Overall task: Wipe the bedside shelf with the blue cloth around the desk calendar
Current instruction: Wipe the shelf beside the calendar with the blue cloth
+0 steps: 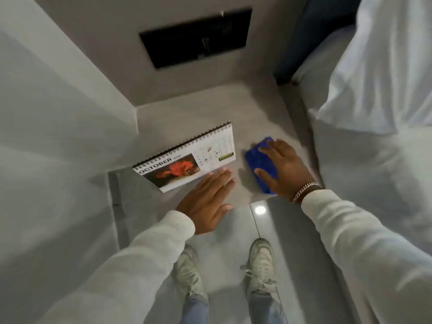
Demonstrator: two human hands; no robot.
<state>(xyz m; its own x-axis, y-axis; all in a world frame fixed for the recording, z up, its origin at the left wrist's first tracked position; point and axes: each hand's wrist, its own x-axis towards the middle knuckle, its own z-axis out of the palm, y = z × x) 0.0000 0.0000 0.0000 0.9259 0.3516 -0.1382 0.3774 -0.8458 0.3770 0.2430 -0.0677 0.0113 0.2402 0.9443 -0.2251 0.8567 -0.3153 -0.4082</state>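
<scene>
Nearest, at 6 o'clock, two pale sneakers (259, 265) stand on the glossy floor tiles (233, 230) just short of the bedside shelf (257, 118). Above them the left hand (205, 202) lies flat and spread at the shelf's near edge, fingertips touching the lower corner of the desk calendar (187, 157), which stands open at October toward 10 o'clock. At 2 o'clock from that hand, the right hand (282, 169), a chain bracelet (304, 190) at its wrist, presses open-palmed on the folded blue cloth (259, 164), which sits on the shelf just right of the calendar and apart from it. Farther off, at 12 o'clock, a dark recessed panel (196, 36) sits in the wall, with white bedding (374, 78) at 2 o'clock. To wipe well, keep the palm flat and the pressure even, work in overlapping strokes toward the back corner, and let the left hand steady the calendar so the cloth skirts its base without nudging it.
</scene>
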